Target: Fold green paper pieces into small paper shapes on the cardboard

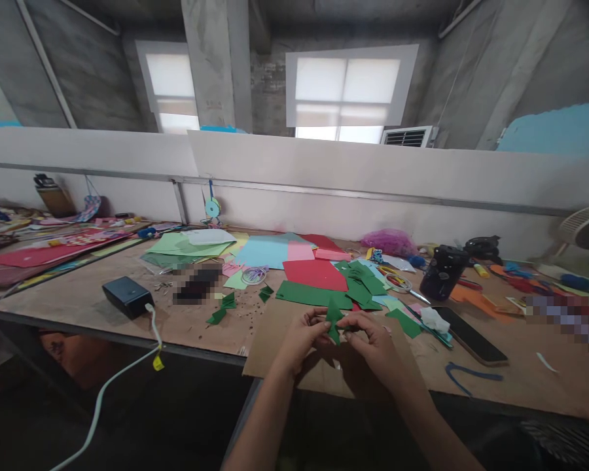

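A small green paper cutout (332,319) with a pointed top is held upright between my two hands, above a brown cardboard sheet (267,343). My left hand (304,337) pinches its left edge. From the other side, my right hand (370,340) grips it with thumb and fingertips. Just beyond the hands lie a long green paper strip (311,294) and a pile of green paper pieces (360,281). Small folded green scraps (218,315) rest on the table to the left.
A black power adapter (127,296) with a white cable stands near the left front edge. On the right are a phone (471,335), a dark bottle (442,271), scissors (439,333) and a blue strip (471,374). Red paper (314,275) and light blue paper (260,252) lie behind.
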Demonstrator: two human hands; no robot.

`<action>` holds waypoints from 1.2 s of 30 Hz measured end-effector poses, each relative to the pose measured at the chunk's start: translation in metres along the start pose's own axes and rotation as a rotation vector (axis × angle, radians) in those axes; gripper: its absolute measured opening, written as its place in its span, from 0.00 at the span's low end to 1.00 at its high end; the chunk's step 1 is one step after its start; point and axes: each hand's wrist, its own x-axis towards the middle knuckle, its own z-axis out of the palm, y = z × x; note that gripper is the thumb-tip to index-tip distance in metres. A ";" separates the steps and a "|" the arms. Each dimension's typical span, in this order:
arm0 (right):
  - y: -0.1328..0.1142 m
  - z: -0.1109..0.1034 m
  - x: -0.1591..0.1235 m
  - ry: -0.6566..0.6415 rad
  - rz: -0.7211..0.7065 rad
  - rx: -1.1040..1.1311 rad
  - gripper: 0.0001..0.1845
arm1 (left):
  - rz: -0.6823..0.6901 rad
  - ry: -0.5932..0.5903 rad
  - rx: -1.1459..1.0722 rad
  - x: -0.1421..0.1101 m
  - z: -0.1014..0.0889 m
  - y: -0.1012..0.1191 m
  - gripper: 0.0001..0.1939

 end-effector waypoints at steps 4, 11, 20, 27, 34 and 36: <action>-0.003 -0.001 -0.001 -0.017 -0.010 -0.010 0.14 | 0.020 -0.028 -0.053 0.003 -0.003 -0.004 0.24; 0.002 0.002 -0.001 -0.006 -0.042 0.021 0.12 | 0.024 -0.034 -0.073 0.005 -0.003 -0.007 0.24; 0.003 0.002 0.000 0.023 -0.075 0.003 0.06 | -0.003 -0.054 -0.022 0.000 0.001 -0.001 0.24; 0.005 0.004 0.000 0.024 -0.115 -0.050 0.05 | 0.003 -0.056 -0.019 -0.004 0.005 0.005 0.23; -0.001 0.003 0.001 0.057 -0.069 -0.070 0.05 | 0.016 -0.121 -0.076 0.000 0.004 -0.002 0.19; -0.003 0.004 0.001 0.068 -0.051 -0.075 0.05 | 0.011 -0.138 -0.086 0.001 0.003 -0.004 0.18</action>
